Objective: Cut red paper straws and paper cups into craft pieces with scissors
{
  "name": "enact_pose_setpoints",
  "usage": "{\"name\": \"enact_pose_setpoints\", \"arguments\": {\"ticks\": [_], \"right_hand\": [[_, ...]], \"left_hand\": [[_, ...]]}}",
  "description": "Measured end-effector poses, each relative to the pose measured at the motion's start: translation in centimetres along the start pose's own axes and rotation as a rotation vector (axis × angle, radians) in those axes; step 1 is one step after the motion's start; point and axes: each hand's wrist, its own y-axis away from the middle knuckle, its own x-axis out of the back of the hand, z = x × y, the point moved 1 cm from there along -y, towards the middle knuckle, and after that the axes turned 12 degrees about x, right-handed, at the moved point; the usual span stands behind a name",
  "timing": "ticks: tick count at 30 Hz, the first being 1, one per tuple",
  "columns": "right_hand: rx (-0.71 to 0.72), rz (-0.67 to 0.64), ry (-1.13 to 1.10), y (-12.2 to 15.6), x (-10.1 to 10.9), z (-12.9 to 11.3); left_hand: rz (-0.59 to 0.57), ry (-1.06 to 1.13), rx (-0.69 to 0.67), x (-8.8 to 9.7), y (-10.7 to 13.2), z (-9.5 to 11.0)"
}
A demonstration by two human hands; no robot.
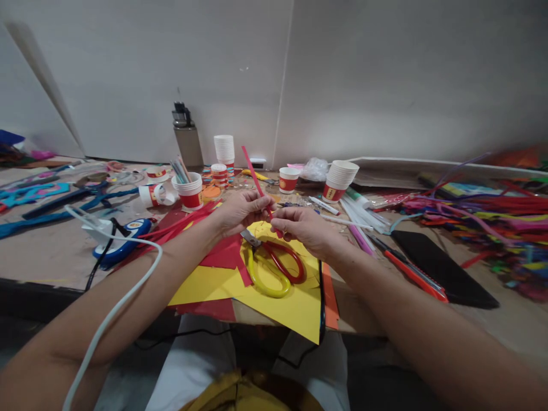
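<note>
While hands (244, 212) (298, 227) pinch it, the strip (255, 176) extends above.

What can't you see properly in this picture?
In the head view:
Red strip: partly hidden by the left hand and right hand.
White cable: runs off the bottom edge.
Colourful pile: blurred, cut off by the right edge.
Sticks: lower ends hidden inside the paper cups.
</note>
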Motion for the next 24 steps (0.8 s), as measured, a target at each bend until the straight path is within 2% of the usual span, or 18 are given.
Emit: {"name": "enact_pose_setpoints", "arguments": {"ticks": [9,14,20,24], "right_hand": [[0.013,0.05,0.18,0.0,0.1,-0.6],[0.01,0.081,0.227,-0.2,0.3,-0.1],[0.084,0.137,0.425,-0.3,0.8,0.5],[0.15,0.15,0.47,-0.2,0.9,0.4]], "left_hand": [[0.113,-0.157,-0.06,-0.6,0.4,-0.3],[0.179,-0.202,-0.107,-0.6,0.4,-0.3],[0.289,-0.298,-0.194,-1.2,0.6,-0.3],[0.324,-0.308,-0.234,-1.9,0.8,-0.4]]}}
